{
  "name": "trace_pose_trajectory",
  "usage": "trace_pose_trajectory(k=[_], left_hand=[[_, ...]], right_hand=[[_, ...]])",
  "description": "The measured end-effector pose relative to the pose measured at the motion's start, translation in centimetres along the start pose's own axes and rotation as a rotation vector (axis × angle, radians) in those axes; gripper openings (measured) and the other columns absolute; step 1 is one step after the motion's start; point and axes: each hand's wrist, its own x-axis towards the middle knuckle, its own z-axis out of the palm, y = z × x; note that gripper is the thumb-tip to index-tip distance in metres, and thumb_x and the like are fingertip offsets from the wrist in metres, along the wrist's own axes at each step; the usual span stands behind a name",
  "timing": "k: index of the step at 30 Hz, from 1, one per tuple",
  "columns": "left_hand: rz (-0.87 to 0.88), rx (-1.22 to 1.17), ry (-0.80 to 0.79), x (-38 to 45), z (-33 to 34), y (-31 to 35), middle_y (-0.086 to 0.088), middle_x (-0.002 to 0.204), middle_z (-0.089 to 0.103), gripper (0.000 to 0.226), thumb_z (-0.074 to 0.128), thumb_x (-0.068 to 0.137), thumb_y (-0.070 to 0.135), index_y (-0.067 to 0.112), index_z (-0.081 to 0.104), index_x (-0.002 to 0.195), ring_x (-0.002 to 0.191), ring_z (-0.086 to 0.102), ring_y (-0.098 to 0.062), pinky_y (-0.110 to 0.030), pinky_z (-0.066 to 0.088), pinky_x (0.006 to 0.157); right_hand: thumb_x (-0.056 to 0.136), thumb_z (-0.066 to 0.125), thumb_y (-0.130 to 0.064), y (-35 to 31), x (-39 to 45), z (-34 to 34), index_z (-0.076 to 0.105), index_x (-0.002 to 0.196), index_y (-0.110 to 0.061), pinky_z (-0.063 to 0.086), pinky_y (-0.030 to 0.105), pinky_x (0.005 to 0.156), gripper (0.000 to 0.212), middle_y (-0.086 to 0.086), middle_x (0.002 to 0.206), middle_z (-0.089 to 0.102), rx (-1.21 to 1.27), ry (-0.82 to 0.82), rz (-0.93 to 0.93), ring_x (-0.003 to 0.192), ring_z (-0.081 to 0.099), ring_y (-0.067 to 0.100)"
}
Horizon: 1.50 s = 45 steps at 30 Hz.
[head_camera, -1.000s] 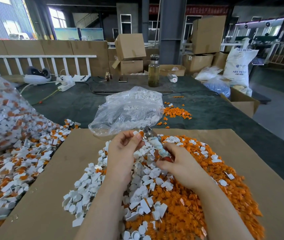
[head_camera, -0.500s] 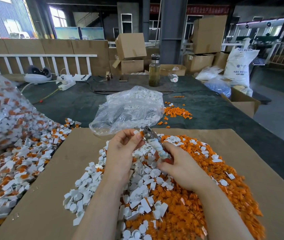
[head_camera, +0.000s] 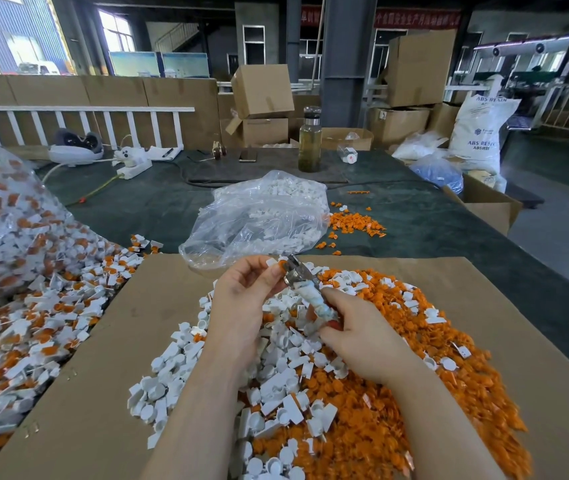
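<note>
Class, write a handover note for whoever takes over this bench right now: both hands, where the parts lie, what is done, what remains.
Left hand pinches a small white-and-orange plastic piece at the metal head of the tape-wrapped tool, which the right hand grips.
Loose white plastic pieces and orange plastic caps lie heaped on the brown cardboard sheet.
Done: joined white-and-orange pieces heaped at far left.
Still to do: both loose heaps, apparently.

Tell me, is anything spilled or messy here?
Yes. A few orange caps lie scattered on the dark table, right of the clear bag, away from the big pile on the cardboard.
</note>
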Motion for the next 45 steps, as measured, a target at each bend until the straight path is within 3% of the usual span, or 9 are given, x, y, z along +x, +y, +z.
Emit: trace_pose_trajectory(k=[12, 16, 20, 23, 26, 33, 39, 42, 45], left_hand=[[-0.017, 0.005, 0.016, -0.1, 0.1, 0.3, 0.001, 0.080, 0.074, 0.012, 0.066, 0.090, 0.001, 0.011, 0.069, 0.084, 0.074, 0.069, -0.008, -0.017, 0.054, 0.069], [-0.036, 0.008, 0.090, -0.1, 0.1, 0.3, 0.004, 0.075, 0.073, 0.008, 0.070, 0.088, 0.003, 0.010, 0.069, 0.084, 0.071, 0.070, -0.008, -0.019, 0.056, 0.070], [-0.012, 0.296, 0.173, -0.2, 0.2, -0.2, 0.006, 0.081, 0.074, 0.010, 0.078, 0.084, 0.019, 0.018, 0.069, 0.079, 0.080, 0.070, -0.009, -0.027, 0.053, 0.079], [0.009, 0.428, 0.091, -0.6, 1.3, -0.4, 0.012, 0.086, 0.074, 0.014, 0.077, 0.083, 0.018, 0.020, 0.067, 0.075, 0.079, 0.069, -0.003, -0.025, 0.053, 0.076], [0.035, 0.531, 0.022, -0.9, 2.4, -0.7, 0.004, 0.076, 0.072, 0.020, 0.074, 0.087, 0.019, 0.024, 0.063, 0.071, 0.070, 0.067, -0.009, -0.025, 0.052, 0.067], [-0.059, 0.351, -0.209, -1.0, 1.7, 0.0, 0.005, 0.083, 0.075, 0.004, 0.069, 0.092, 0.012, 0.014, 0.070, 0.088, 0.085, 0.073, -0.013, -0.027, 0.059, 0.081], [-0.102, 0.220, -0.283, -1.3, 1.5, 0.0, -0.006, 0.101, 0.071, 0.019, 0.065, 0.091, -0.001, 0.011, 0.069, 0.105, 0.087, 0.072, -0.015, -0.023, 0.057, 0.080], [-0.093, 0.288, -0.282, -1.2, 1.4, -0.2, -0.007, 0.094, 0.070, 0.025, 0.065, 0.091, -0.001, 0.019, 0.071, 0.105, 0.089, 0.071, -0.023, -0.031, 0.059, 0.084], [-0.054, 0.397, -0.291, -1.2, 1.5, -0.5, -0.006, 0.096, 0.073, 0.020, 0.064, 0.093, 0.003, 0.021, 0.070, 0.101, 0.085, 0.070, -0.017, -0.027, 0.059, 0.079]], right_hand=[[0.086, 0.055, -0.023, 0.8, 0.4, 0.7, 0.060, 0.097, -0.030, 0.056, 0.043, 0.066, 0.015, -0.010, 0.082, 0.066, -0.083, 0.066, -0.003, 0.071, 0.061, 0.010], [0.087, 0.059, -0.029, 1.0, 0.6, 1.1, 0.058, 0.089, -0.030, 0.049, 0.032, 0.056, 0.003, -0.010, 0.074, 0.062, -0.088, 0.117, -0.016, 0.066, 0.057, 0.008], [0.091, 0.063, -0.028, 1.0, 0.9, 1.4, 0.055, 0.082, -0.032, 0.038, 0.014, 0.050, 0.013, -0.013, 0.068, 0.059, -0.027, 0.276, -0.023, 0.067, 0.056, -0.002], [0.091, 0.065, -0.032, 0.6, 1.0, 1.4, 0.055, 0.083, -0.031, 0.040, 0.014, 0.053, 0.013, -0.014, 0.070, 0.060, 0.009, 0.361, -0.028, 0.072, 0.057, -0.007], [0.091, 0.066, -0.034, 0.7, 1.0, 1.4, 0.053, 0.084, -0.035, 0.034, 0.014, 0.053, 0.015, -0.015, 0.072, 0.060, 0.019, 0.400, -0.023, 0.075, 0.057, -0.005], [0.091, 0.065, -0.030, 0.9, 1.1, 1.0, 0.051, 0.076, -0.036, 0.032, 0.013, 0.052, 0.021, -0.015, 0.066, 0.057, 0.059, 0.467, 0.010, 0.069, 0.055, -0.006], [0.092, 0.065, -0.028, 0.9, 1.2, 0.9, 0.052, 0.077, -0.037, 0.038, 0.010, 0.053, 0.022, -0.024, 0.066, 0.059, 0.121, 0.473, -0.012, 0.067, 0.056, -0.008], [0.092, 0.064, -0.024, 0.8, 1.1, 0.8, 0.053, 0.075, -0.033, 0.040, 0.010, 0.051, 0.022, -0.031, 0.066, 0.058, 0.186, 0.445, -0.032, 0.059, 0.054, -0.006], [0.093, 0.064, -0.024, 0.8, 1.1, 0.7, 0.055, 0.078, -0.030, 0.041, 0.011, 0.052, 0.019, -0.030, 0.067, 0.059, 0.189, 0.424, -0.046, 0.060, 0.055, -0.005]])
